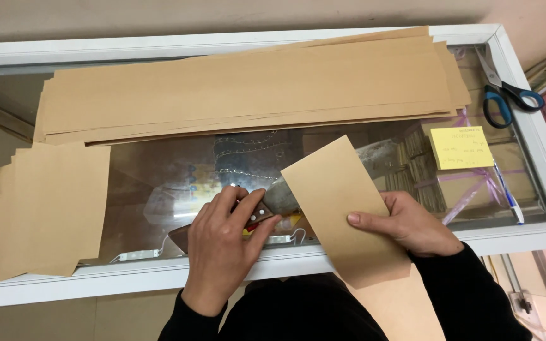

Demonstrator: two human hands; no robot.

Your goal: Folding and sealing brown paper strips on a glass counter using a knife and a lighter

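My left hand (222,243) grips the brown riveted handle of a large knife (279,197) that lies across a glass counter top (159,183). Its grey blade passes under a folded piece of brown paper (339,202) and shows again beyond the paper's far edge. My right hand (406,224) holds that paper by its right side, thumb on top. The paper's near end hangs over the counter's front edge.
A long stack of brown paper strips (248,85) lies along the back. Smaller cut sheets (48,202) are piled at left. Blue-handled scissors (503,91), a yellow sticky note (461,148) and a pen (507,189) sit at right. White frame (127,278) borders the glass.
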